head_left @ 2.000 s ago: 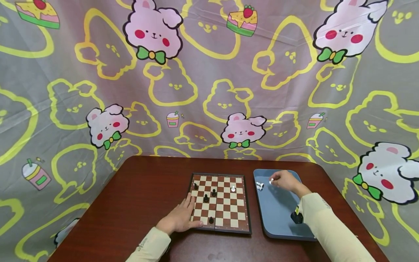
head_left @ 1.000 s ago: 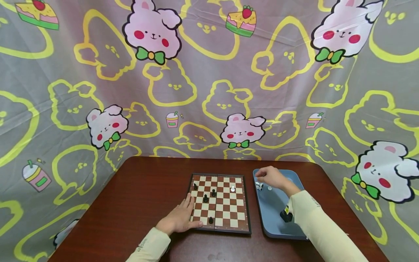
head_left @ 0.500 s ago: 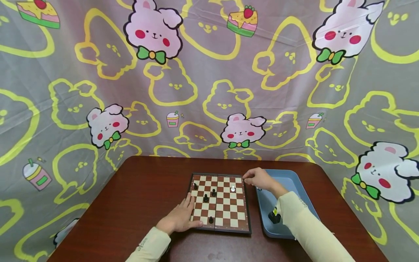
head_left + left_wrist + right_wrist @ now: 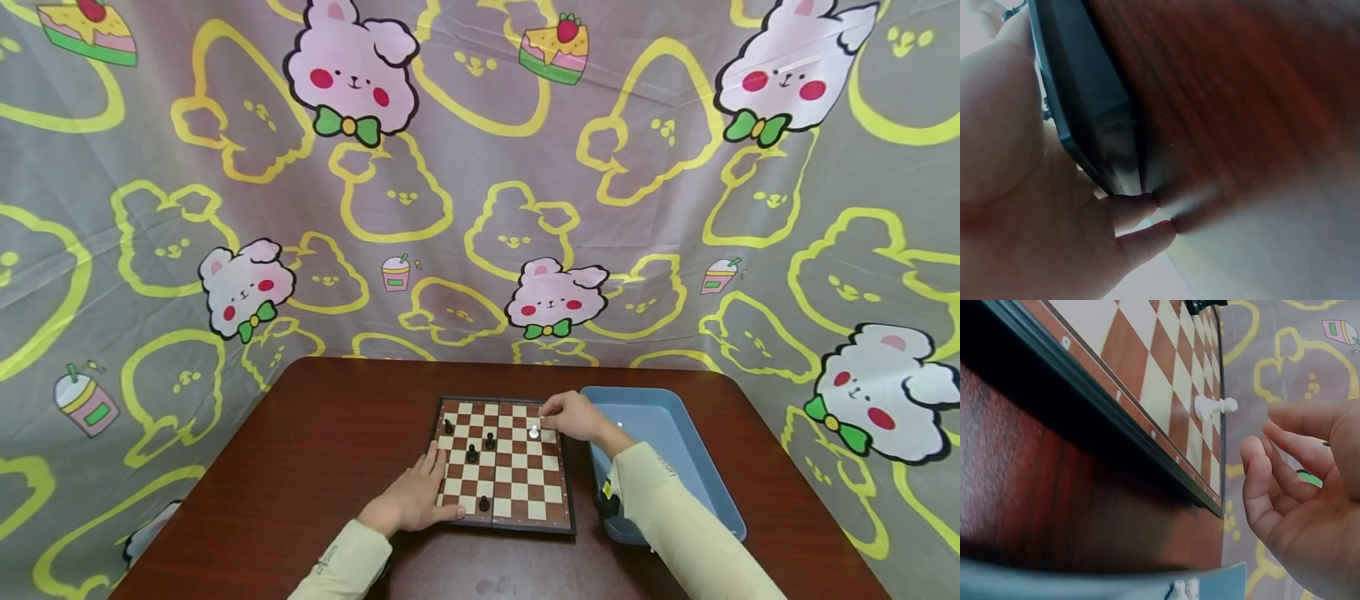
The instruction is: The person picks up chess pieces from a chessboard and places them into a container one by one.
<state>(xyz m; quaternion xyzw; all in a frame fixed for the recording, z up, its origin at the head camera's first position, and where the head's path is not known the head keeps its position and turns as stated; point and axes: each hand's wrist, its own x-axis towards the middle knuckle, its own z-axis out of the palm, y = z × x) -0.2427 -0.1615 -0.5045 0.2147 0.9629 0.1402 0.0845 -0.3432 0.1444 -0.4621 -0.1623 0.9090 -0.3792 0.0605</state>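
My left hand (image 4: 411, 497) rests on the near left corner of the chessboard (image 4: 519, 527). Its fingers lie along the left edge and its thumb touches the front. In the left wrist view two fingertips reach past the board's dark side. Over the board's far right part is my right hand (image 4: 573, 415), fingers loosely bent, fingertips just beside a white pawn (image 4: 534, 432). The right wrist view shows a gap between those fingers and the upright pawn (image 4: 1212, 407), with nothing visible in the grasp. Several black chess pieces (image 4: 472, 454) stand on the board's left half.
Right of the board sits a blue tray (image 4: 675, 402), partly covered by my right forearm. White chess pieces (image 4: 1185, 590) lie in it. A brown wooden table (image 4: 330, 433) holds everything, with a patterned cloth (image 4: 450, 208) hanging behind and at both sides.
My right hand has moved left from above the tray to the white pawn on the board. A white piece it was pinching earlier is left in the tray. My left hand stays put.
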